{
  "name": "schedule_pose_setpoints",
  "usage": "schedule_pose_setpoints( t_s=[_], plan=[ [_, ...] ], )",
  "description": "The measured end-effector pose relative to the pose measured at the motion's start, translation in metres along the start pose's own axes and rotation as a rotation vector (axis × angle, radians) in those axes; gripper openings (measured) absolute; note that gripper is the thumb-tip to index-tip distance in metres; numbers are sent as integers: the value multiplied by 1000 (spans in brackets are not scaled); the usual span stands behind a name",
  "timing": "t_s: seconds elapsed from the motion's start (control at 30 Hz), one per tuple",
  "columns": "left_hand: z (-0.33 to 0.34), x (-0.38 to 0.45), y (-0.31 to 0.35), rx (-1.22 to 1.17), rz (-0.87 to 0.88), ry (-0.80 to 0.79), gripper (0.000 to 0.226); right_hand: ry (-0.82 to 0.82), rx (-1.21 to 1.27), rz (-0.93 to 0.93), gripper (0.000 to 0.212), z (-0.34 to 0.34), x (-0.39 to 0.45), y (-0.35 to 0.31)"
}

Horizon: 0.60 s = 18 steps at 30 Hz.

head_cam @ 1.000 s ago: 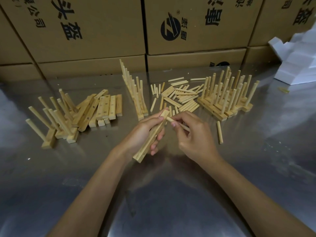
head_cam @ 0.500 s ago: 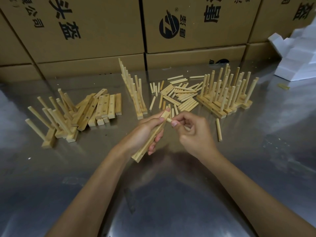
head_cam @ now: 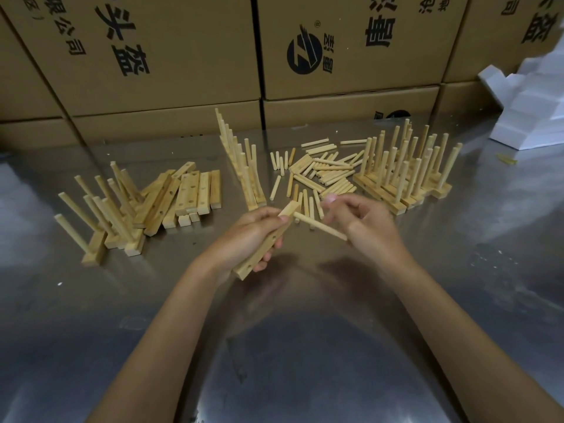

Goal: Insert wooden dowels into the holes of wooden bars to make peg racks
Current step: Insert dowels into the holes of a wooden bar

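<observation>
Now the dowel (head_cam: 320,228) juts from the bar (head_cam: 266,243) (left hand (head_cam: 244,239) clamping); right hand (head_cam: 363,221), fingers curled on it, should push squarely.

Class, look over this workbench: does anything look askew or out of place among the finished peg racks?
Yes. The peg racks at the left lie tumbled in a heap, their dowels leaning at different angles, while the racks at the right stand with their dowels roughly upright.
</observation>
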<state>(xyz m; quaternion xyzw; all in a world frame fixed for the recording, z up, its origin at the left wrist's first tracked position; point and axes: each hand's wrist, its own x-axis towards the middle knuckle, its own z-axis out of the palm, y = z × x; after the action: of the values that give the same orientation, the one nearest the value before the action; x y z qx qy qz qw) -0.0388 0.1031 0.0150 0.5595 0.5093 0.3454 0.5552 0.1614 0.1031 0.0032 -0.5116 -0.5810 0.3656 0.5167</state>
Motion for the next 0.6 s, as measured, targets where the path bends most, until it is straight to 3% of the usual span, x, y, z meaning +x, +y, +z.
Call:
schedule_pose_setpoints(
  t_s=[0.07,0.13,0.17,0.23,0.3,0.37,0.47,0.6],
  plan=[
    [-6,0,0,-45,-6,66,19,154,-330,2,37,-15,6,5],
    [-11,1,-1,-97,-17,150,21,222,-896,131,32,-36,9,10],
    [-13,2,-1,-118,-36,189,25,187,-1074,256,29,-44,9,12],
    [-16,4,-1,-167,-93,246,32,44,-1165,474,45,-55,11,15],
    [-16,5,-1,-198,-123,252,35,-8,-1132,492,42,-59,13,17],
    [-15,5,-1,-222,-132,246,33,-67,-1036,375,28,-55,15,16],
    [-13,5,-1,-275,-154,237,34,-130,-482,237,25,-36,9,11],
    [-5,5,0,-327,-166,192,33,-218,273,227,17,-7,-4,-8]
  ],
)
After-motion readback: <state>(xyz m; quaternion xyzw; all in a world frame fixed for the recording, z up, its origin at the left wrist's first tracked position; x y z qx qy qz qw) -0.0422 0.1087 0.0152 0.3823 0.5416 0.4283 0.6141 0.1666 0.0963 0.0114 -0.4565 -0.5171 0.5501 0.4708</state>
